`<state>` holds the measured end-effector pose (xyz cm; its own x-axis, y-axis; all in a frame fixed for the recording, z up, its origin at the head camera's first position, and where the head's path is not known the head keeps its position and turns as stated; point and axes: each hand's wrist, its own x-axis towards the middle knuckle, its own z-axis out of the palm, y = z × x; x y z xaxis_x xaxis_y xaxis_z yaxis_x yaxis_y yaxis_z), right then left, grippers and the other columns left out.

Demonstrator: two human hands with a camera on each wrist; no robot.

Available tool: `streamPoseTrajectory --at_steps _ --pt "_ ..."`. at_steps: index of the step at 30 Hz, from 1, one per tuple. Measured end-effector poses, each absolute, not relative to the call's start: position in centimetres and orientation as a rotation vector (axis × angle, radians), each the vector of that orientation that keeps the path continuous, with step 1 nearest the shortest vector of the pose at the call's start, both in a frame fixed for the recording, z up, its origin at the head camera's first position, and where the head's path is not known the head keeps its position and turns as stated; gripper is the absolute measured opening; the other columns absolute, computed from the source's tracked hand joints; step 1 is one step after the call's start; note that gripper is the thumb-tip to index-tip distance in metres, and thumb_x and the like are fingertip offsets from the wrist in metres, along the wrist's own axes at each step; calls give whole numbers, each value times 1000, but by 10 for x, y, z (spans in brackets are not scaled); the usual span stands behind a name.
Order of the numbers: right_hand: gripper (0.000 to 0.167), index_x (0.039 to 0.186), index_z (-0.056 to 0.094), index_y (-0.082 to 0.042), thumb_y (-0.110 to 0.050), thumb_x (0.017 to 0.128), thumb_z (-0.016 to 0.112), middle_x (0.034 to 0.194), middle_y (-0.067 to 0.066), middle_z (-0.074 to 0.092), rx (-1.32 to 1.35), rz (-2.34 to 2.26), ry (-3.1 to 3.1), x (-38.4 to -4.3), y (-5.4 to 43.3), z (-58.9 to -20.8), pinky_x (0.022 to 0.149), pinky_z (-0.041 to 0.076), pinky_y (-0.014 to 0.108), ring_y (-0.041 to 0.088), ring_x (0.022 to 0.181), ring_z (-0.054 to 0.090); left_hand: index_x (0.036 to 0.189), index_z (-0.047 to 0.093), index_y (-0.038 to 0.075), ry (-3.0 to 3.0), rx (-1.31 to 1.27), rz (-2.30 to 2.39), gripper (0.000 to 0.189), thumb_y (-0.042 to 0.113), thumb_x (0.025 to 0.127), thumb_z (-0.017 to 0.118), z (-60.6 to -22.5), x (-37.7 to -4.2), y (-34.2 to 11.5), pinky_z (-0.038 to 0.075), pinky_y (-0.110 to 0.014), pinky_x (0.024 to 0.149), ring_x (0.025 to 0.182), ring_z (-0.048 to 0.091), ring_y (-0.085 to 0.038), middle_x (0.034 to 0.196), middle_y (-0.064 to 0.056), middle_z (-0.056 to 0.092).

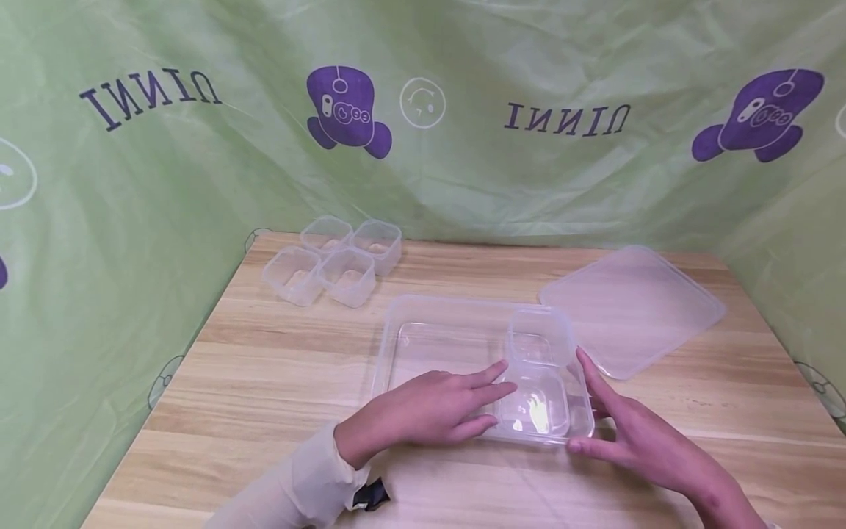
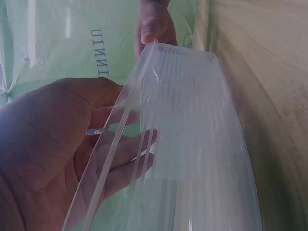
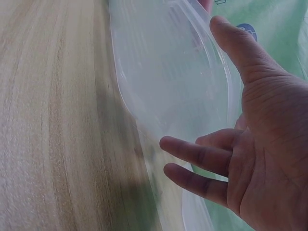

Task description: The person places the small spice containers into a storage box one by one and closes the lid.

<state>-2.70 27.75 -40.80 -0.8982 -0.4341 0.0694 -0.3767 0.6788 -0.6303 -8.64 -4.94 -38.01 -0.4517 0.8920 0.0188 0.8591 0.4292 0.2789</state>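
Observation:
A large clear rectangular plastic container [image 1: 456, 301] stands on the table. Two small clear square containers sit side by side at its right end, the far one [image 1: 538, 349] and the near one [image 1: 555, 408]. My left hand [image 1: 432, 408] reaches over the big container's near wall, its fingers spread and fairly straight beside the near small container. At the container's right end is my right hand [image 1: 644, 437], thumb by the near corner and index finger along the right wall. In the right wrist view that hand [image 3: 264, 144] has its fingers extended beside the clear wall [image 3: 163, 72].
Several small clear containers [image 1: 346, 275] stand grouped at the back left. A flat translucent lid [image 1: 634, 308] lies on the table at the back right. A green printed curtain [image 1: 463, 184] encloses the wooden table [image 1: 264, 389]. Near my left sleeve is a small black object [image 1: 371, 496].

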Motion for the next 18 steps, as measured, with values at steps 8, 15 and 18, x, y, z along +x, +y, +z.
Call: streamPoseTrajectory --at_steps 8,15,18 --pt "119 167 2 -18 -33 85 86 127 13 67 -684 -1040 2778 -28 277 -408 83 58 35 11 102 68 158 43 16 2463 1523 340 59 50 110 39 -378 -85 -46 53 -30 95 128 58 -13 168 -9 22" --pt "119 167 3 -17 -32 84 88 133 17 64 -719 -1051 2774 -29 276 -408 83 58 34 10 103 68 160 39 17 2421 1504 361 72 62 105 42 -377 -83 -44 50 -30 100 133 53 -14 170 -11 14" --pt "120 167 3 -17 -31 83 88 134 19 63 -726 -1061 2771 -28 276 -408 83 58 34 11 103 68 161 36 18 2403 1502 364 75 65 103 42 -379 -83 -43 47 -30 104 137 49 -14 170 -11 10"
